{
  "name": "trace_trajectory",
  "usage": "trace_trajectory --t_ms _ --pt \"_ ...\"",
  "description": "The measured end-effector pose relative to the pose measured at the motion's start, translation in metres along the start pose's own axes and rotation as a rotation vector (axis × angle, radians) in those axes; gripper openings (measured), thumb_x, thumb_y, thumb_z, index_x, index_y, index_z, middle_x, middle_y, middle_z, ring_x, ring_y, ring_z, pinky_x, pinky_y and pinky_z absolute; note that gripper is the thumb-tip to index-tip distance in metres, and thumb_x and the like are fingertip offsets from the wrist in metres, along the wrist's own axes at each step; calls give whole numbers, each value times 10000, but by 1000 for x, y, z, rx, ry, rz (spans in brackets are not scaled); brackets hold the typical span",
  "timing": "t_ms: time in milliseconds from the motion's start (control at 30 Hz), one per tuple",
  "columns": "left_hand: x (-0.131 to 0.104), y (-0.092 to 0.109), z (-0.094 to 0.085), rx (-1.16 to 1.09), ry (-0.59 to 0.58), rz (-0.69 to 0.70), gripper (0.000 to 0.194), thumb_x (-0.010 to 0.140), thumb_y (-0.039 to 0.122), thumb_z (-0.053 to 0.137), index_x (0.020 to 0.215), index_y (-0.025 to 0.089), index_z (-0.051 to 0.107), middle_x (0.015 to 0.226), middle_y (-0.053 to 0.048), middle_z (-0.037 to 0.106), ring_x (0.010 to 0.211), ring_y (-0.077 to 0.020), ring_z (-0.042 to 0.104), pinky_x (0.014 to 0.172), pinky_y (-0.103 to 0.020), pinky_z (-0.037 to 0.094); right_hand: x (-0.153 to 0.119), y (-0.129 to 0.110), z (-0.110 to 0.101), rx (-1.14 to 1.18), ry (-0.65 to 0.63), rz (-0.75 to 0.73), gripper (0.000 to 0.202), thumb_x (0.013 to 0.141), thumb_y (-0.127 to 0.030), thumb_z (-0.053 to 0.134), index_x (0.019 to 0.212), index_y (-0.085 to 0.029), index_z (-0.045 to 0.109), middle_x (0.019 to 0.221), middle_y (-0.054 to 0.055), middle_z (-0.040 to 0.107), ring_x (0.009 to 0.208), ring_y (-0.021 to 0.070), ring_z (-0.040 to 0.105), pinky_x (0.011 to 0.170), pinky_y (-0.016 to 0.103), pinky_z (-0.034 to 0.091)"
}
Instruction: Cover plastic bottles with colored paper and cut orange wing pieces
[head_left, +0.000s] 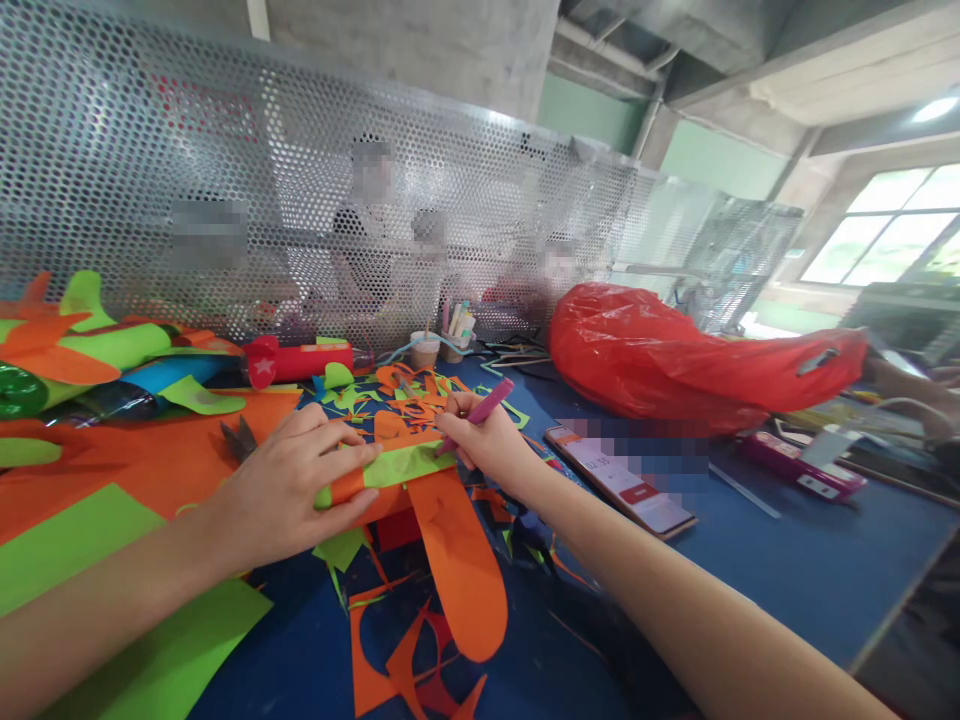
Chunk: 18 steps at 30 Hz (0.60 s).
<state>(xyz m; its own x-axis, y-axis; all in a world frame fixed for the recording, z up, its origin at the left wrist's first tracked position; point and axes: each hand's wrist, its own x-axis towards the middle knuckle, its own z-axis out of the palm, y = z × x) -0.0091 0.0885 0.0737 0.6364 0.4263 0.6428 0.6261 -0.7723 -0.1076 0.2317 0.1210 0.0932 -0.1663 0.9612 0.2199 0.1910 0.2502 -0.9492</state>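
An orange paper craft (463,570) with a rounded wing and a green band (405,463) around its body lies at the middle of the view. My left hand (300,480) grips the left end of the body, fingers above and thumb along the near side. In my right hand (480,440) is a pink pen (491,398), held in a pinch, its tip down at the right end of the green band. Orange and green paper scraps (397,650) lie in front of and behind the craft.
Dark scissors (238,438) rest beyond my left wrist. A phone (622,480), a red plastic bag (637,350) and a pink power strip (802,465) are on the right. Paper-covered bottles (150,380) line the left. Cups (424,350) stand before a perforated metal screen (465,200), with people behind.
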Motion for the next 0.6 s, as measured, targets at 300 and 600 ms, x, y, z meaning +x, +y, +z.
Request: trace_trajectory --t_ms 300,600 --pt "-1 -1 0 11 -9 17 254 966 359 577 1098 196 720 1036 -96 715 847 -254 555 806 -442 480 -1 2 0 5 1 6 250 759 -138 590 606 -237 418 360 -142 375 313 61 369 447 193 392" --pt "0 -5 -9 -120 -78 -154 471 989 588 460 1253 261 675 1187 -74 716 998 -288 591 900 -452 448 -1 -1 -2 104 22 -63 457 830 -631 628 661 -220 523 469 -70 501 410 89 454 445 223 351"
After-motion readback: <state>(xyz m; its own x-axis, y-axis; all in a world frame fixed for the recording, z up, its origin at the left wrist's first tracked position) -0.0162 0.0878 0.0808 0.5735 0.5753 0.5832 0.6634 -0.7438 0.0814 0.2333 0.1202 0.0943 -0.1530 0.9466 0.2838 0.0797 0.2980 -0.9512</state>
